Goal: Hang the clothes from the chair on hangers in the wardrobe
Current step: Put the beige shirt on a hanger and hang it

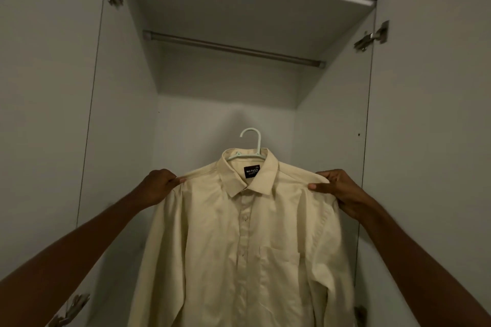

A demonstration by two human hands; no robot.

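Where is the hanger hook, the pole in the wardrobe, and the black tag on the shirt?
hanger hook [252, 135], head view, on the top of its curve.
pole [233, 48], head view, on the middle of the bar.
black tag [252, 172], head view, on the label inside the collar.

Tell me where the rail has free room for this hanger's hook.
The whole wardrobe rail shows bare between both side walls. Crowding is lower down: the cream shirt on its hanger, held by left hand and right hand.

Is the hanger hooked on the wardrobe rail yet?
No, the hanger hook hangs free well below the bare rail, with both hands gripping the shirt shoulders.
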